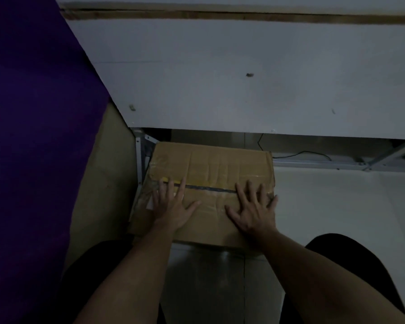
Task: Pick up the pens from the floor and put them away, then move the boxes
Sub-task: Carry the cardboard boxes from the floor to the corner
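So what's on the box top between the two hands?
In the head view, only bare taped cardboard box top and its dark centre seam lie between the left hand and the right hand.

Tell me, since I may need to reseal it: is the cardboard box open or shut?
Shut. The cardboard box's flaps lie flat and meet at a taped seam, with both hands pressed flat on top.

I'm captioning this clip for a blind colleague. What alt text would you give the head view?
Both hands press flat on a taped cardboard box on the floor: left hand near its left end, right hand near its right. The box sits partly under a white table, beside a purple cloth.
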